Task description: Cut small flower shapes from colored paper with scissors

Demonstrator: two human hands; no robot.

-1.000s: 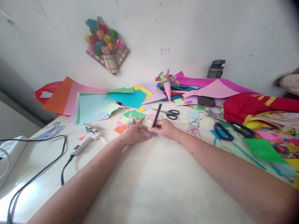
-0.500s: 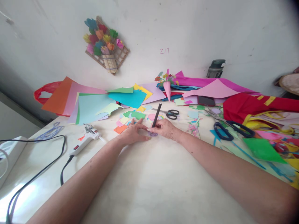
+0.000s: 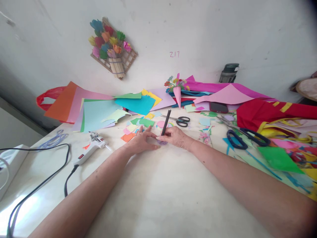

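Observation:
My right hand (image 3: 177, 137) is closed round a black pen (image 3: 166, 122), which stands nearly upright with its lower end at a small purple piece (image 3: 162, 142) on the table. My left hand (image 3: 143, 142) lies just left of it, fingers spread, its index fingertip and thumb at the edge of that piece. Green paper cutouts (image 3: 146, 122) and an orange one (image 3: 127, 137) lie beside my left fingers. Behind the pen are a pink round cutout (image 3: 160, 124) and small black-handled scissors (image 3: 182, 121). The pen's tip is hidden by my fingers.
A white glue gun (image 3: 90, 150) with a black cable lies at left, near a power strip (image 3: 15, 162). Large scissors (image 3: 236, 138), a green sheet (image 3: 279, 159) and scraps are at right. Coloured sheets (image 3: 99, 114) and a pink paper cone (image 3: 177, 96) line the back.

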